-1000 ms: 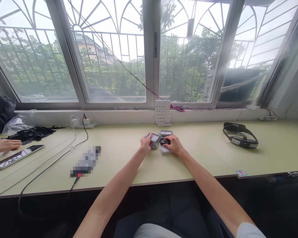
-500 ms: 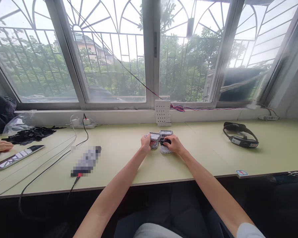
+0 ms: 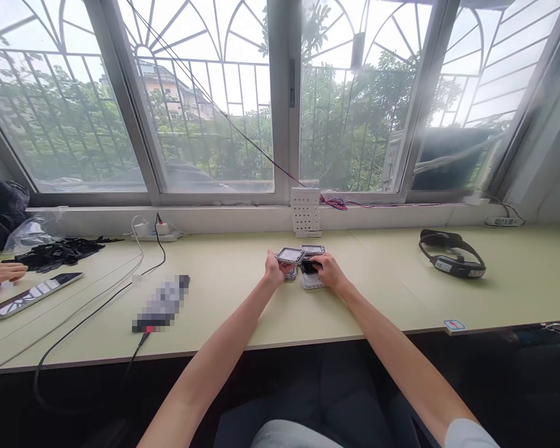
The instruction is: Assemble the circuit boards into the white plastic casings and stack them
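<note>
My left hand (image 3: 273, 267) is closed on the edge of a small flat box with a grey rim and a pale inside (image 3: 290, 255), held tilted above the table. Below it, a similar box (image 3: 290, 272) lies partly covered. My right hand (image 3: 327, 270) pinches a small black piece (image 3: 309, 266) whose kind I cannot make out. Under that hand sits a whitish, see-through box (image 3: 312, 282) on the table. Just behind lies another rimmed box with a pale face (image 3: 313, 250).
A white perforated stand (image 3: 306, 211) is behind the boxes, against the sill. To the right lies a black headband device (image 3: 453, 255). On the left are a blurred-out device (image 3: 162, 303) on a black cable, a tablet (image 3: 32, 297), black strips (image 3: 58, 254) and another person's hand (image 3: 4, 274).
The box in my left hand has tipped, showing more of its pale face. The black piece in my right hand has turned slightly. At far left, the other person's hand has shifted a little.
</note>
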Tool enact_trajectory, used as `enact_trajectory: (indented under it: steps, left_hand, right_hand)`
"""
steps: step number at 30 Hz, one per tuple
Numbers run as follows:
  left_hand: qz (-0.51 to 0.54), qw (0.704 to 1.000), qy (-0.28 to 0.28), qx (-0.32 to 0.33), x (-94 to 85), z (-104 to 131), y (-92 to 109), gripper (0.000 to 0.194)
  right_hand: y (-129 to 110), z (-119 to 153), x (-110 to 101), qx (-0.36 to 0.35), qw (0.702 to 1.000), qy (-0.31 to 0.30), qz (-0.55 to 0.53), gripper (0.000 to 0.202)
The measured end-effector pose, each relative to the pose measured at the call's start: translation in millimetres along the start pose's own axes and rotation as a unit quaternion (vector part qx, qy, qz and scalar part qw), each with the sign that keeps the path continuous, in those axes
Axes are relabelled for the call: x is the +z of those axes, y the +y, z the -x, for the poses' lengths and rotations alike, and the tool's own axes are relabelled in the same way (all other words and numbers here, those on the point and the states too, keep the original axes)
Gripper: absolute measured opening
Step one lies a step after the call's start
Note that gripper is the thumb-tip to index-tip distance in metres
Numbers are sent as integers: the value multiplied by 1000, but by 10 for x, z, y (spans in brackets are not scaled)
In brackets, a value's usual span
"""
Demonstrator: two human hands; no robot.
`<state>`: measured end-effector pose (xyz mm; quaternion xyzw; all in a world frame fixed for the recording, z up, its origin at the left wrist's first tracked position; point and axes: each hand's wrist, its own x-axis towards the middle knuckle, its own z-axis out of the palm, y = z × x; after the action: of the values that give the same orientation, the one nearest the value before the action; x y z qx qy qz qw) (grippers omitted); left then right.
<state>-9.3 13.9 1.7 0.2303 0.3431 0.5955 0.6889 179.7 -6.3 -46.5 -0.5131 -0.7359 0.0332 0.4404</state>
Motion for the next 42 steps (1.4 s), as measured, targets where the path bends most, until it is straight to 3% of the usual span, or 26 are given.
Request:
enact_trajectory:
  steps: [8,15,21,34,42]
  left_hand:
    - [18,1000,-14,3,0,8,7,48]
    - [9,1000,-2,30,26,25,10,22]
    - [-87,993,39,74,30,24,-12,5]
    - [-169,980,31,98,25,45,-52,9]
    - [-247,966,-19,80,0,15,-89,11]
  right_hand:
    - [-31,5,-20,12,999,21,-30,32]
    - [-37,-14,-52,-15,995,83,-61,27]
    - [-107,1,-106,-42,987,129,-90,26]
    - [-232,15,-138,-77,981,123,-128,23]
    - [-201,21,-112,-95,980,121,-127,27]
